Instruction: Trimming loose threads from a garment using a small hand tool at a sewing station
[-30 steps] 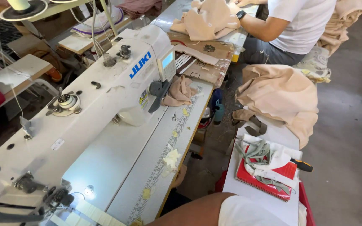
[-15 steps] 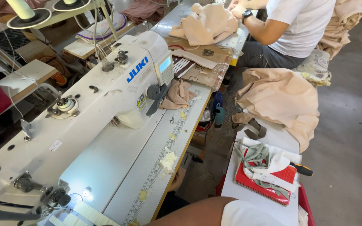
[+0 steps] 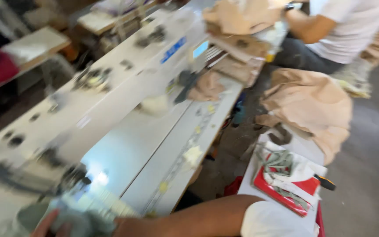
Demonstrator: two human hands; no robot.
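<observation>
Hand on grey cloth at the sewing machine

The right hand (image 3: 55, 224) lay at the bottom edge, fingers curled loosely over a blurred grey-green cloth (image 3: 82, 224) on the white table (image 3: 172, 153); its grip could not be told. Just beyond stood the white sewing machine (image 3: 110, 83). The left hand was out of view.

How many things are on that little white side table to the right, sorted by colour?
Beige: 1, the heaped fabric pile
Red: 1, the flat red tray
Grey-green: 1, the bundle of straps
Dark: 1, the small dark object
Orange and black: 1, the small tool
Total: 5
</observation>
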